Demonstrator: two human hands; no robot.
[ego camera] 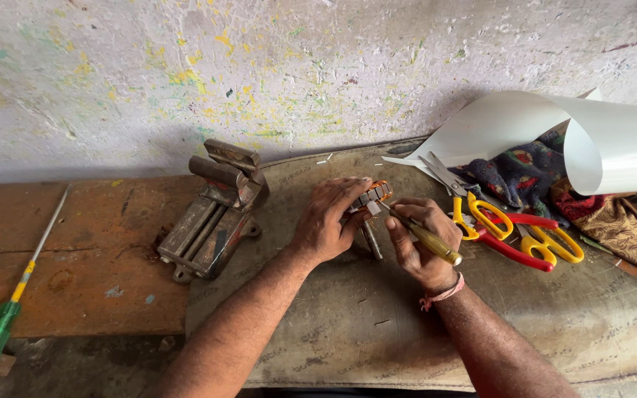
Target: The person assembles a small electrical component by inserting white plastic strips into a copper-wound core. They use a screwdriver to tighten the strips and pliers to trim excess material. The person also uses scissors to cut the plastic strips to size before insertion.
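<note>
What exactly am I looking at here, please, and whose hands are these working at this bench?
This is one picture from a camera worn on a person's head, looking down at their own two bare hands. The left hand grips a small metal part with copper windings on a shaft. The right hand holds a yellow-handled tool against it. They work over a worn mat on a wooden bench. A small metal vise sits left of the hands and a green-handled screwdriver lies far left. To the right lie yellow-handled scissors, red-handled scissors, patterned cloth and a curled white sheet.
</note>
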